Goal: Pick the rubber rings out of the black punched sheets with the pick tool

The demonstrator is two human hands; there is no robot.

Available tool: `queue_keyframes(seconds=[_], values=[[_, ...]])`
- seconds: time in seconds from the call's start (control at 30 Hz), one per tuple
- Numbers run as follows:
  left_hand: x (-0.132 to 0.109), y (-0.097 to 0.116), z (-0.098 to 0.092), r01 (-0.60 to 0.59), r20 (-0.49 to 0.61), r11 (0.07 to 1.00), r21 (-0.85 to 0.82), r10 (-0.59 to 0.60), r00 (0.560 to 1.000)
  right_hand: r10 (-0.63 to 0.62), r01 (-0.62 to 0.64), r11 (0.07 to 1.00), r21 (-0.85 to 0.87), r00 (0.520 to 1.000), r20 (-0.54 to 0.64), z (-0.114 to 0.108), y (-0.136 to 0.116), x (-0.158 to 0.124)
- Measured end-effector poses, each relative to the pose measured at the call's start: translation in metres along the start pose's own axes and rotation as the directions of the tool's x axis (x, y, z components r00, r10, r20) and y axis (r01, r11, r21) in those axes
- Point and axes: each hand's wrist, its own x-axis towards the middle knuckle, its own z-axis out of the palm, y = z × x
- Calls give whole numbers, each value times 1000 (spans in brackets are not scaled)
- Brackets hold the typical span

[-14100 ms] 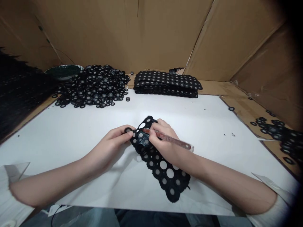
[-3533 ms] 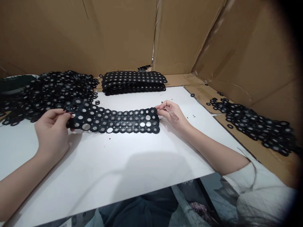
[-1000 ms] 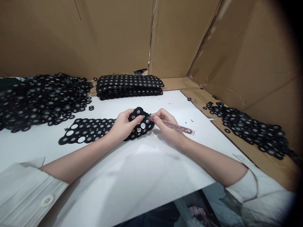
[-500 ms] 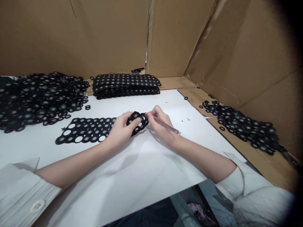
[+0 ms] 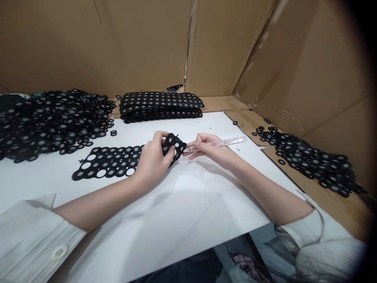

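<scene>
A long black punched sheet (image 5: 107, 162) full of round holes and rings lies across the white board (image 5: 182, 212). My left hand (image 5: 153, 159) is closed on the sheet's right end, which is lifted and bent upward. My right hand (image 5: 209, 148) pinches a clear pink tool (image 5: 226, 142) like a pen, its tip touching the raised end of the sheet. Both sleeves are white.
A loose heap of black rings (image 5: 50, 122) fills the back left. A neat stack of punched sheets (image 5: 161, 106) sits at the back centre. More rings (image 5: 306, 157) lie on the cardboard at right. Cardboard walls (image 5: 141, 43) close in the back and right.
My right hand has turned the tool so its rear end now points up and right. The lifted sheet end stays in my left hand, raised slightly higher.
</scene>
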Motion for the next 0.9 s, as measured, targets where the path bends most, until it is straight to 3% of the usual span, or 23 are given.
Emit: queue_keyframes(seconds=[0.17, 0.4, 0.53, 0.9], values=[[8, 5, -14, 16, 89, 1000, 13, -17, 996, -71, 69, 996, -52, 996, -46, 1, 2, 0], [14, 3, -25, 291, 175, 919, -265, -251, 952, -87, 89, 996, 25, 995, -51, 3, 4, 2], [13, -1, -23, 362, 189, 856, -369, -312, 931, -99, 101, 985, 141, 995, -22, 7, 6, 1], [4, 9, -24, 227, 143, 930, -288, -193, 971, -136, 143, 978, 149, 989, -60, 15, 12, -1]])
